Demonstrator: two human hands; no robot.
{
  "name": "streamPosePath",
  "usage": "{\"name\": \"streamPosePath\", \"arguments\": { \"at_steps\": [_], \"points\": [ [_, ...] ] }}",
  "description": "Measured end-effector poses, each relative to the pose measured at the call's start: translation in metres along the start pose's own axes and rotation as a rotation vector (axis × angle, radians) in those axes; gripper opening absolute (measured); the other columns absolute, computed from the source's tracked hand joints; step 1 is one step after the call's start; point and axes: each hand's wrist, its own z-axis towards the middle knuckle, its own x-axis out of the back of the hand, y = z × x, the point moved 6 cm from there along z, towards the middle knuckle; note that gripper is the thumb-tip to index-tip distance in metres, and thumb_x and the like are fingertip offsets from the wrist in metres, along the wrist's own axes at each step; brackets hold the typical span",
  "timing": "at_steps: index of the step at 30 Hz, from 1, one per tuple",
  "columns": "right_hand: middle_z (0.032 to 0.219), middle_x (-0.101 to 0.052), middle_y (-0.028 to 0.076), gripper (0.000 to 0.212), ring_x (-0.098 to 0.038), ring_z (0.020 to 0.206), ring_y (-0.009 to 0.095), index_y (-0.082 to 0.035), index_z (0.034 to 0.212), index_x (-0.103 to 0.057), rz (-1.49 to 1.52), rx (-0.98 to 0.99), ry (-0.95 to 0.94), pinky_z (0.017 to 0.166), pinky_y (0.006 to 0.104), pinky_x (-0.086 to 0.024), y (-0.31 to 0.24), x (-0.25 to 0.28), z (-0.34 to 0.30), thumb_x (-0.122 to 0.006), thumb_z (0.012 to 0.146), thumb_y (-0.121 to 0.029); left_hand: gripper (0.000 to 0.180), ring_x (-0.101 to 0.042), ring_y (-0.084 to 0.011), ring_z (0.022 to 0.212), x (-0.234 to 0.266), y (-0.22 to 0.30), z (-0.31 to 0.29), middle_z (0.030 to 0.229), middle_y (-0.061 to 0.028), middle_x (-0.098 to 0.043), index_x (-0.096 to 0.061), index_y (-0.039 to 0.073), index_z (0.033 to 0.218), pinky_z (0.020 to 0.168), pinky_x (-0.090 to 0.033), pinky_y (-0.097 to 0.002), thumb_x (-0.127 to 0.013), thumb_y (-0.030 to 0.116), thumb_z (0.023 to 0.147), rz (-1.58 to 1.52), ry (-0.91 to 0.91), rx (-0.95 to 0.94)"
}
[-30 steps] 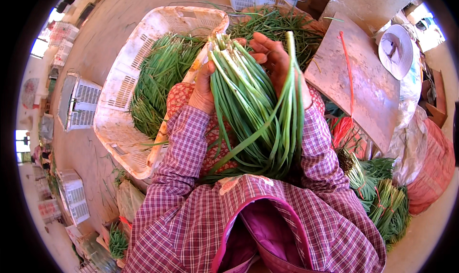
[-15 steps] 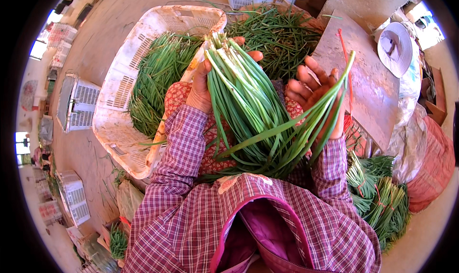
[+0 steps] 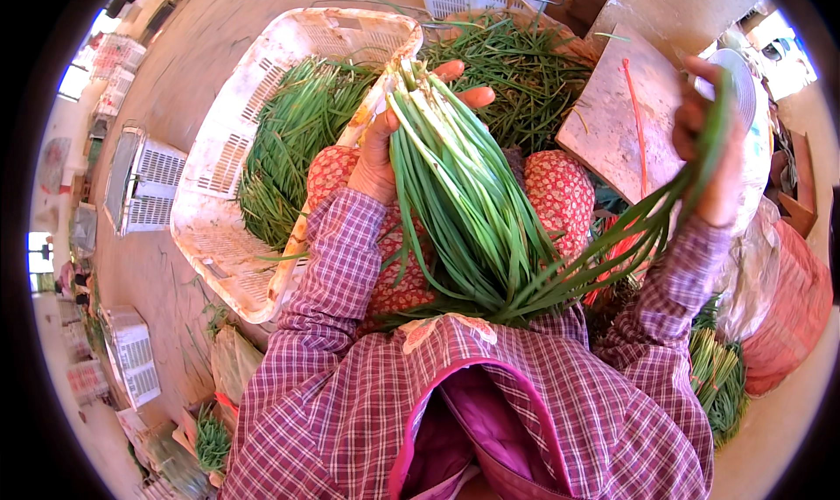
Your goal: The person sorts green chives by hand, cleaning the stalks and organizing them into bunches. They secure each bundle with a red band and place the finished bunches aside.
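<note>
A thick bunch of garlic chives point(image 3: 472, 185) lies across my lap, its pale stem ends up and the green leaves spreading toward my jacket. My left hand point(image 3: 381, 150) is wrapped round the pale end from the left, fingertips showing past the far side. To the right, my right hand point(image 3: 709, 141) is raised over a board and smeared by motion. Several long leaves point(image 3: 630, 237) stretch sideways from the bunch's lower end up to it, caught in its grip. Its exact finger positions are blurred.
A dirty white plastic crate point(image 3: 210, 181) with loose chives stands at the left. More chives point(image 3: 507, 80) are heaped behind the bunch. A board point(image 3: 604, 124) bearing a red tie point(image 3: 634, 119) is at the right, with tied bunches point(image 3: 717, 377) below it.
My right hand has swung right and up, away from the bunch, drawing the long leaves along with it. My left hand keeps its hold, nearly still.
</note>
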Motion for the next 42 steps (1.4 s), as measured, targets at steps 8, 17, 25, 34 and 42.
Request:
{"name": "streamPosePath", "arguments": {
  "at_steps": [8, 17, 25, 34, 42],
  "points": [
    [0.067, -0.063, 0.014, 0.021, -0.063, 0.059, 0.029, -0.001, 0.113, -0.053, -0.755, -0.158, 0.329, 0.059, 0.0366, -0.048, 0.145, -0.093, -0.008, -0.051, 0.094, -0.012, 0.104, -0.064, -0.0337, 0.106, -0.004, 0.003, 0.001, 0.139, -0.0256, -0.046, -0.025, 0.005, 0.148, 0.088, -0.057, -0.0439, -0.076, 0.053, 0.072, -0.028, 0.040, -0.036],
    [0.070, -0.061, 0.017, 0.026, -0.064, 0.064, 0.034, 0.001, 0.119, -0.047, -0.614, -0.115, 0.303, 0.060, 0.0408, -0.049, 0.143, -0.102, -0.015, -0.048, 0.093, -0.005, 0.083, -0.045, -0.0415, 0.120, 0.000, -0.007, -0.011, 0.131, -0.0258, -0.050, -0.029, 0.011, 0.148, 0.102, -0.040, -0.0518, -0.057, 0.060, 0.086, -0.142, -0.341, -0.177],
    [0.077, -0.063, 0.020, 0.026, -0.065, 0.072, 0.031, 0.002, 0.112, -0.057, -0.523, -0.188, 0.155, 0.068, 0.0389, -0.050, 0.148, -0.097, -0.012, -0.050, 0.095, -0.017, 0.069, -0.056, -0.0438, 0.102, -0.008, -0.008, -0.002, 0.098, -0.0205, -0.059, -0.048, 0.006, 0.124, 0.092, -0.048, -0.0520, -0.078, 0.043, 0.075, -0.245, -0.364, -0.106],
    [0.074, -0.062, 0.003, 0.048, -0.055, 0.060, 0.006, 0.001, 0.108, -0.063, 0.040, -0.842, -0.192, 0.051, 0.0227, -0.044, 0.212, -0.091, 0.026, -0.041, 0.102, -0.041, 0.039, -0.058, -0.0417, 0.093, -0.004, -0.012, 0.000, 0.092, -0.0142, -0.063, -0.048, 0.015, 0.118, 0.082, -0.046, -0.0494, -0.040, 0.048, 0.100, -0.188, -0.375, -0.055],
    [0.068, -0.046, -0.008, 0.023, -0.037, 0.055, 0.003, -0.008, 0.097, -0.062, 0.087, -0.313, 0.345, 0.047, 0.0179, -0.028, 0.174, -0.018, 0.093, -0.055, 0.097, -0.030, 0.096, -0.060, -0.0497, 0.103, -0.013, -0.007, 0.002, 0.105, -0.0239, -0.063, -0.020, 0.009, 0.151, 0.083, -0.054, -0.0615, -0.077, 0.034, 0.078, -0.230, -0.205, -0.045]
  ]
}}
